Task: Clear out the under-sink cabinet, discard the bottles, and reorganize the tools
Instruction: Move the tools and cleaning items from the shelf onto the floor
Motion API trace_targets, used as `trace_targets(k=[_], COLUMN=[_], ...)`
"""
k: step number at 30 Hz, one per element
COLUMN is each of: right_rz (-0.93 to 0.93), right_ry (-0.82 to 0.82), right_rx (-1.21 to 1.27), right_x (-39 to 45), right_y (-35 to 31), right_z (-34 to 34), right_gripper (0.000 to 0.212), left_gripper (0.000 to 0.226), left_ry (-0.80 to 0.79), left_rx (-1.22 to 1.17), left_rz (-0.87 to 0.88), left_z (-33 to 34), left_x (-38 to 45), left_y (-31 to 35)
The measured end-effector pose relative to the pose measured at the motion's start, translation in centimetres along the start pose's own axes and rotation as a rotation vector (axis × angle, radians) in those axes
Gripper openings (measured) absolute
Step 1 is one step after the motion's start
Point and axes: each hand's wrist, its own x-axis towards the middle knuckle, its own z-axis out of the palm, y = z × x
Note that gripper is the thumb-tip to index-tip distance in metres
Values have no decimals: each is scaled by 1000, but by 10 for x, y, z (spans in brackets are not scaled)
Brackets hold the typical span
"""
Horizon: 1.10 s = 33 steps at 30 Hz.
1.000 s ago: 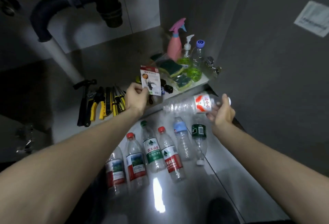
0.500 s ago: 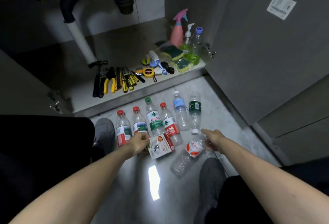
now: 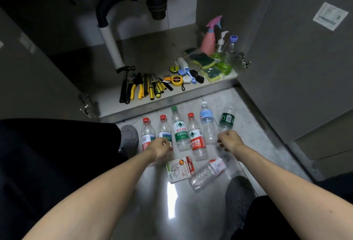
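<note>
Six clear plastic water bottles lie side by side in a row on the grey tiled floor [image 3: 248,125], just in front of the open under-sink cabinet [image 3: 152,52]: from left to right, two red-capped bottles [image 3: 147,131], a tall green-capped bottle [image 3: 179,129], a red-capped bottle with a red label [image 3: 195,138], a white-capped bottle with a pale blue label [image 3: 206,123] and a bottle with a dark green label [image 3: 226,118]. A seventh clear crushed bottle with a red and white label [image 3: 207,173] lies slanted nearer to the person, touching a white and red cardboard packet [image 3: 180,169]. The left hand [image 3: 162,149] is loosely curled over the lower ends of the two left bottles; I cannot tell if it already grips one. The right hand [image 3: 228,140] is also curled, at the near end of the dark green one, and a grip is not clear either. I judge that the step in hand is collecting the bottles for discarding. To do it well, each hand should take the bottles by the neck or middle, several at once, because empty bottles are light and roll easily. The yellow-handled tools [image 3: 145,89] on the cabinet shelf should stay as they are, and the packet should be put aside, not thrown away with the bottles.
</note>
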Motion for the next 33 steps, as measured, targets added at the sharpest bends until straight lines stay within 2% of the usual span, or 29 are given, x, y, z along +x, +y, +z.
trace_targets(k=[4, 8, 12, 15, 19, 22, 24, 28, 33], right_rz=[-134, -310, -459, -555, -626, -643, -694, -777, -687], right_ry=[-81, -163, -205, -238, -243, -224, -153, 33, 81], right_rx=[33, -72, -214, -427, -607, -637, -657, -672, -837], right_x=[7, 15, 29, 47, 71, 88, 98, 112, 125], right_y=[-58, -129, -195, -239, -274, -276, -271, -269, -291], right_z=[29, 58, 87, 108, 143, 181, 206, 244, 276], right_gripper=[16, 18, 18, 19, 22, 18, 20, 40, 72], left_gripper=[20, 24, 23, 27, 25, 24, 23, 26, 34], left_ry=[179, 301, 368, 400, 412, 450, 488, 503, 506], left_rx=[57, 114, 225, 308, 337, 354, 339, 312, 210], left_rz=[2, -13, -48, -97, -144, -140, -134, -147, -157], left_z=[-37, -87, -141, -185, -220, -229, -229, -227, -227], left_x=[15, 33, 55, 75, 107, 134, 152, 180, 203], left_y=[4, 13, 18, 25, 25, 10, -2, -17, -24])
